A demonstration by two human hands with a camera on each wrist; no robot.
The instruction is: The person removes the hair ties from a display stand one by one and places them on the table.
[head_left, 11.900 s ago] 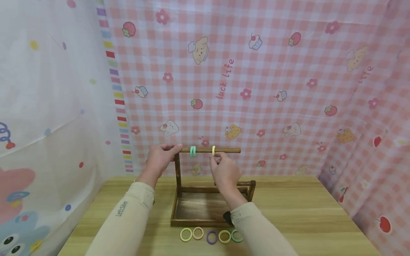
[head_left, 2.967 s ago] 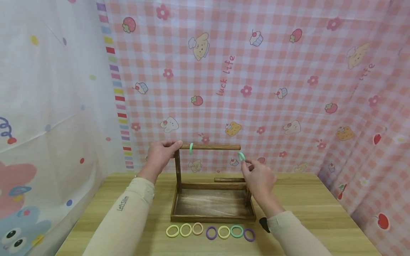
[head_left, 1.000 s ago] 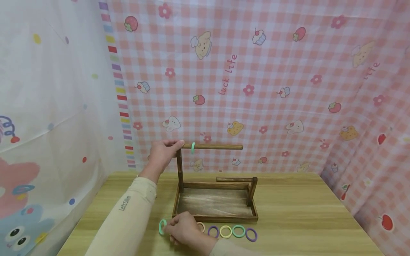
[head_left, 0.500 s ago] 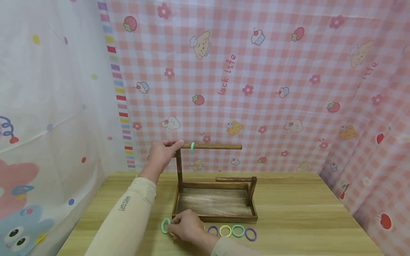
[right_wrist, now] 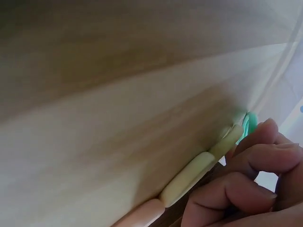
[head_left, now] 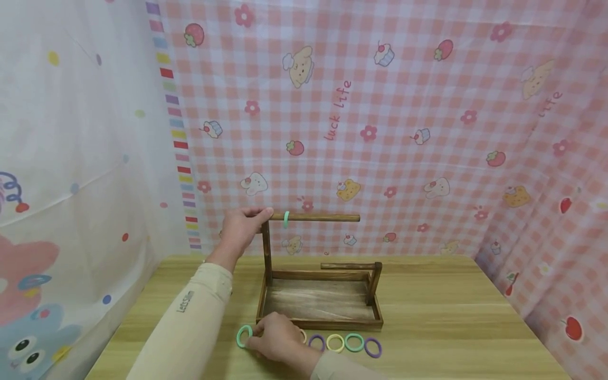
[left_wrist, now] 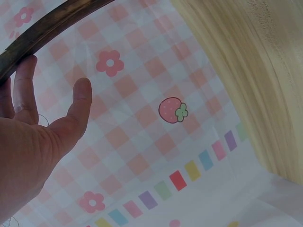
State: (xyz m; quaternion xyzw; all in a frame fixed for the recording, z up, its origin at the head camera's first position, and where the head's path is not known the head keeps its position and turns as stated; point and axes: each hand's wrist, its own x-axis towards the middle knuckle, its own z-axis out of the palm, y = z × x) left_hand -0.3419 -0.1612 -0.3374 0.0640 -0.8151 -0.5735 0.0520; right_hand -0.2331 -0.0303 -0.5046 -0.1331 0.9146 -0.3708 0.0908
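Note:
My left hand [head_left: 239, 229] grips the upper left corner of a dark wooden rack [head_left: 267, 253], thumb along the top bar [head_left: 328, 217]. In the left wrist view its fingers touch a dark wooden bar [left_wrist: 52, 24]. One green ring [head_left: 286, 219] hangs on that top bar near the thumb. Down at the table, my right hand [head_left: 277, 338] pinches another green ring [head_left: 238, 338] by its right edge, tilted, at the row's left end. Two pale yellow rings [right_wrist: 187, 179] lie under that hand, hidden in the head view but seen in the right wrist view.
Rightward along the table, the row continues with a peach ring [head_left: 304, 336], a purple ring [head_left: 316, 343], a yellow ring [head_left: 335, 343], a green ring [head_left: 354, 342] and a purple ring [head_left: 372, 348]. Behind them stands the rack's tray [head_left: 318, 303], with a shorter bar [head_left: 349, 266] at its right.
A yellow and a green ring have come off the top bar since the earliest frame. My right hand has carried the green ring down to the row's left end; the left hand stays put.

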